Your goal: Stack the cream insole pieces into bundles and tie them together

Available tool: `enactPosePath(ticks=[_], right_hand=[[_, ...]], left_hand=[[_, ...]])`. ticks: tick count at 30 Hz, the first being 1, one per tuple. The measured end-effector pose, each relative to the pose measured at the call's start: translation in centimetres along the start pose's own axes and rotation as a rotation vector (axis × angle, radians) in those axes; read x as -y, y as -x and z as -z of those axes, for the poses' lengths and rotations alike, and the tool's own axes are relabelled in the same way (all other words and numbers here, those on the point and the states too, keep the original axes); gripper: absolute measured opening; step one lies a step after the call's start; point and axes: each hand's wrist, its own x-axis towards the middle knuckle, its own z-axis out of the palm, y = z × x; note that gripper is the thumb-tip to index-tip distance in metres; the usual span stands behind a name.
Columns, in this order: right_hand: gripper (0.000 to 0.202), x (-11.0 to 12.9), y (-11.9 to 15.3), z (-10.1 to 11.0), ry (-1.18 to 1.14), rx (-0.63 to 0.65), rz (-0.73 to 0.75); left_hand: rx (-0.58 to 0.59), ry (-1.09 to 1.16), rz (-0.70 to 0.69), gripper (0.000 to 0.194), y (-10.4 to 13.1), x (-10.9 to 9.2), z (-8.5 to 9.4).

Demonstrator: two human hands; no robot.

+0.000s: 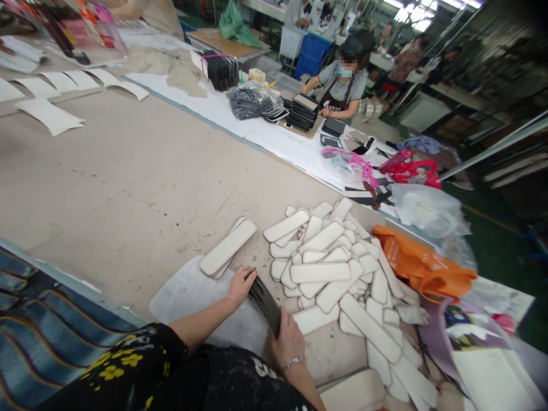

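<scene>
Between my two hands a stack of dark-edged strips [264,302] stands on its long edges, slightly curved. My left hand [242,286] closes on its far left end, and my right hand [289,342], with a bracelet at the wrist, grips its near right end. Beneath them lies a whitish sheet [180,297]. Just beyond my left hand a few cream rounded strips [228,246] lie stacked askew. To the right spreads a large loose pile of similar cream strips [320,273], with dark outlines along their edges.
An orange bag [411,262] and a lilac bin [436,331] border the pile on the right. White curved pieces [51,117] lie at the far left. Across the table a masked co-worker [342,85] handles a stack of black pieces [303,111].
</scene>
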Motion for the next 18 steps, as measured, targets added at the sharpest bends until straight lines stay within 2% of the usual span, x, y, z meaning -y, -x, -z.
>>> enactPosePath(ticks=[4, 7, 12, 16, 18], right_hand=[[0.065, -0.2, -0.7, 0.3, -0.044, 0.017, -0.075], [0.062, -0.5, -1.1, 0.8, -0.06, 0.036, -0.106], [0.047, -0.4, -0.6, 1.4, -0.038, 0.066, -0.025], [0.048, 0.3, -0.3, 2.6, -0.006, 0.0, 0.029], [0.054, 0.6, -0.5, 3.3, -0.007, -0.017, 0.039]], left_hand=[[0.128, 0.037, -0.028, 0.037, 2.9, 0.7, -1.3], [0.182, 0.059, -0.026, 0.037, 3.7, 0.7, -1.5], [0.116, 0.081, -0.042, 0.038, 2.2, -0.5, -0.7], [0.183, 0.117, -0.099, 0.038, 1.1, -2.2, 0.5], [0.214, 0.116, -0.132, 0.038, 0.9, -2.4, 1.1]])
